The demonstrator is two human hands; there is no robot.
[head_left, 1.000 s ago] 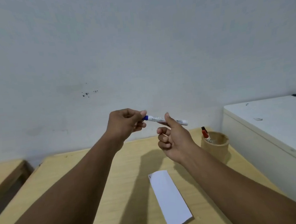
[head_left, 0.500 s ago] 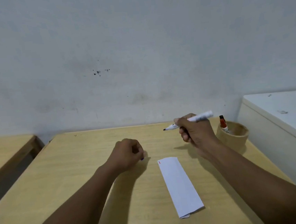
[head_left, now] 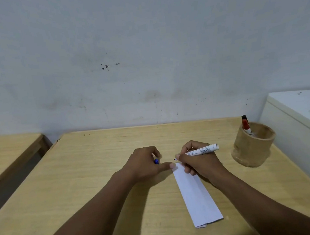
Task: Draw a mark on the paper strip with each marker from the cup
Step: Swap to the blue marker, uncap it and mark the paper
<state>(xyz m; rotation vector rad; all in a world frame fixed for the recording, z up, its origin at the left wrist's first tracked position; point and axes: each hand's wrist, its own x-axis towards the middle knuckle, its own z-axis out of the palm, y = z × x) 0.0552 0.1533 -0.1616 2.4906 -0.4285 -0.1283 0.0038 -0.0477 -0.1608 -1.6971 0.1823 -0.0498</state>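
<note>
A white paper strip (head_left: 196,196) lies on the wooden table (head_left: 98,170), running from the centre toward me. My right hand (head_left: 198,160) grips an uncapped white marker (head_left: 202,150), its dark tip just above the strip's far end. My left hand (head_left: 145,164) is closed around the blue marker cap (head_left: 156,161), with one finger pressing the strip's far left corner. A brown cup (head_left: 251,147) stands at the right and holds a red-capped marker (head_left: 246,125).
A white cabinet (head_left: 302,122) stands against the table's right side. A second wooden table (head_left: 7,150) sits to the left across a narrow gap. A pale wall rises behind the table's far edge.
Both hands came down from mid-air to the table. The blue cap came off into my left hand. The right hand brought the marker tip down to the strip's far end.
</note>
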